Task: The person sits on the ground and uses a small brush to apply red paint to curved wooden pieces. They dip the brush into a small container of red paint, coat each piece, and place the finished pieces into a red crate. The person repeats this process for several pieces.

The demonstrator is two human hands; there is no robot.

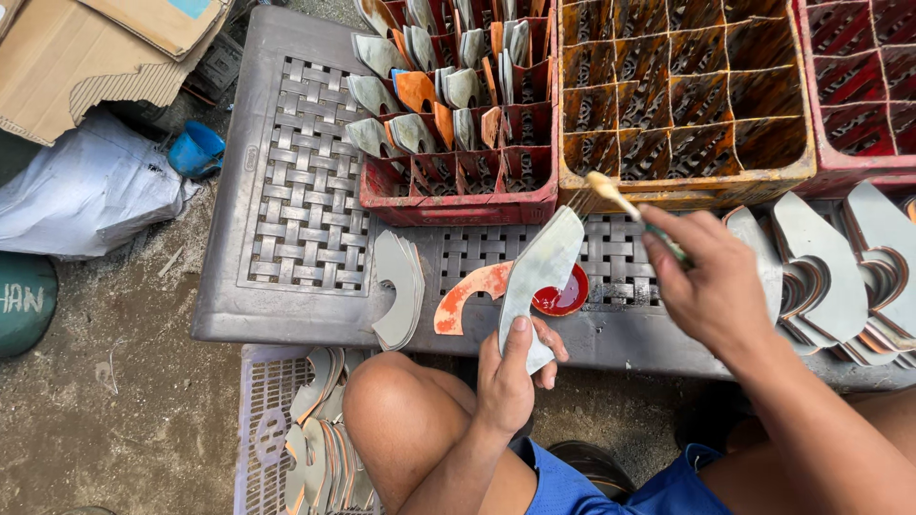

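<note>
Crates are standing along the far edge of the grey woven-pattern bench, and they are telling me how the work is going. The red crate on the left is holding many blades already coated orange at one end, though its nearest row of cells is sitting unfilled; the orange crate beside it is holding nothing that I can see, and another red crate is showing at the far right. A large stack of bare grey blades is waiting on the right of the bench, a smaller stack is lying on the left, and more are resting in a pale basket by my knee. So I am judging the job well begun, with plenty left.

My left hand is holding one grey blade upright, its fingers clamped around the lower end with the thumb pressed flat on its face. My right hand is pinching a thin brush between closed fingers, its pale tip hovering just right of the blade's upper end, not touching it. A painted orange piece is lying just left of the blade, and a small dish of red paint is sitting just behind it.
</note>
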